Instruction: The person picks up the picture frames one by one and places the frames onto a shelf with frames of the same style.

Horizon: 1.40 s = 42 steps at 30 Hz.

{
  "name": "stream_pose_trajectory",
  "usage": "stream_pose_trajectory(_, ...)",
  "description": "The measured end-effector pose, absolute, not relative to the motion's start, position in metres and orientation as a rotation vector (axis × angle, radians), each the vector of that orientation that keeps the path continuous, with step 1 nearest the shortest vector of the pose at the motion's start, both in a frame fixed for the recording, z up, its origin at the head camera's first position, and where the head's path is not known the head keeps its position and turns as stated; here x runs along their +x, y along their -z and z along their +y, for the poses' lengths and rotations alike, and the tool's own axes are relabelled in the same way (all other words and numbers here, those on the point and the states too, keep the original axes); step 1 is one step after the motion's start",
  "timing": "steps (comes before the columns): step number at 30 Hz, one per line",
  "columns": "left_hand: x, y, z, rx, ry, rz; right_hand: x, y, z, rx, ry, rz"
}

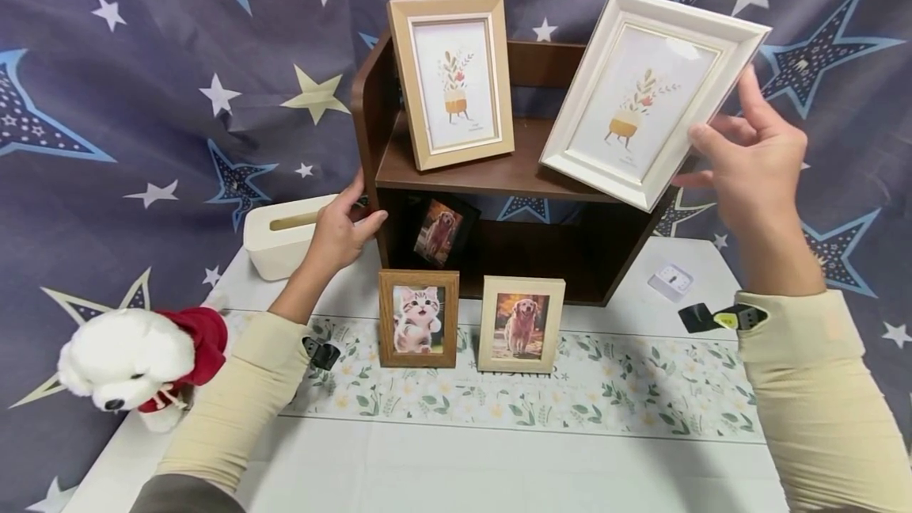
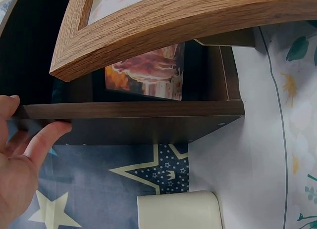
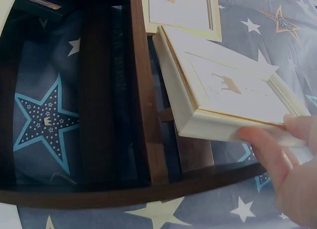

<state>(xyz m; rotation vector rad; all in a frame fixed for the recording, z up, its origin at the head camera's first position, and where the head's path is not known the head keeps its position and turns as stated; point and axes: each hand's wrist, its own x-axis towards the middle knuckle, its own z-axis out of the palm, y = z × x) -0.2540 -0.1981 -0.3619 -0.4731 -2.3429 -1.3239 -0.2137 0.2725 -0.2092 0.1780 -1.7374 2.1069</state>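
My right hand (image 1: 758,153) grips a white picture frame (image 1: 580,129) by its right edge, thumb at the front. The frame leans tilted over the right end of the upper shelf of a dark brown two-tier shelf (image 1: 527,141). To its left on that shelf stands a light wood picture frame (image 1: 427,157) with a similar plant print. My left hand (image 1: 342,228) holds the left side panel of the shelf, thumb on its front edge, as the left wrist view also shows. A small dark frame with a dog photo (image 1: 438,232) leans inside the lower tier.
Before the shelf stand a brown frame with a kitten picture (image 1: 385,323) and a cream frame with a dog photo (image 1: 559,323). Left are a white tissue box (image 1: 274,260) and a white plush dog (image 1: 128,347). A small clear-and-white item (image 1: 671,281) lies at right.
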Motion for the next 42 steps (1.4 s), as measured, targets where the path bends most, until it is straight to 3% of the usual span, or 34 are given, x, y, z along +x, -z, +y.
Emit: stream_pose_trajectory(42,-0.253,0.362,-0.197,-0.449,1.357,-2.371,-0.254,0.204,0.223,-0.167,-1.533,-2.116)
